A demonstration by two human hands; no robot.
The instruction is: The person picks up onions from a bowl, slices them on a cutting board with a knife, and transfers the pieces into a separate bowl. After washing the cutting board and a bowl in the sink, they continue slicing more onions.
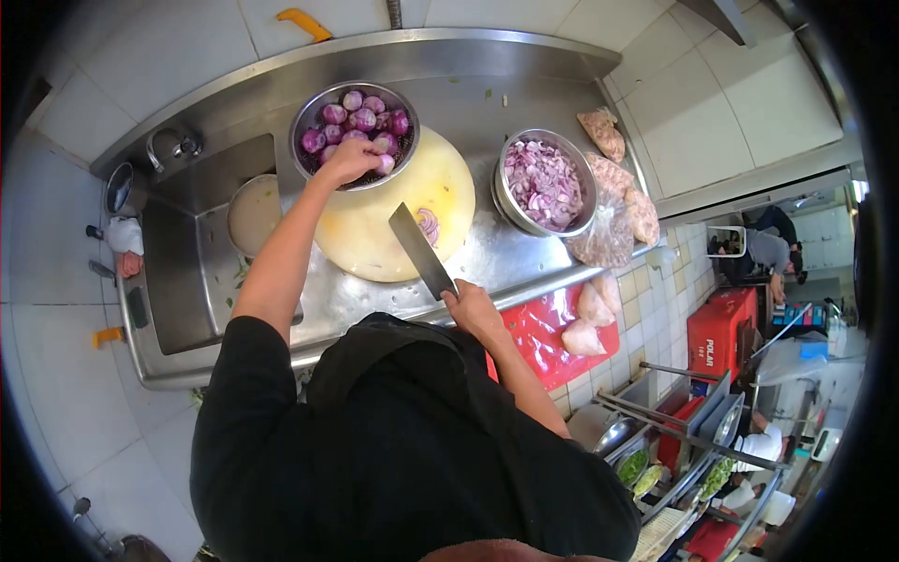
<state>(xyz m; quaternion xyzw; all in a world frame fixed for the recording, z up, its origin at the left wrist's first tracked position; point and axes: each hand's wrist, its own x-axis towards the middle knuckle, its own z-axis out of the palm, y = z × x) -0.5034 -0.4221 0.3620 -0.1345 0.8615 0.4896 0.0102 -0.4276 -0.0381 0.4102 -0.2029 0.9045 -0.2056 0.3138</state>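
My left hand (352, 161) reaches over the near rim of a metal colander (302, 114) of peeled purple onions (361, 119), its fingers closed on one onion (385, 165). In my right hand (471, 307) is the handle of a wide cleaver (420, 249), its blade slanting over the round yellowish cutting board (361, 234). A few onion slices (428, 227) lie on the board beside the blade. To the right stands a metal bowl (584, 214) filled with chopped purple onion (543, 184).
At the left is a sink (173, 281) with a faucet (172, 145) and a round container (255, 217). Plastic bags of food (607, 206) line the counter's right end. Raw chicken (582, 337) lies on a red surface (540, 348). Other people (770, 251) are far right.
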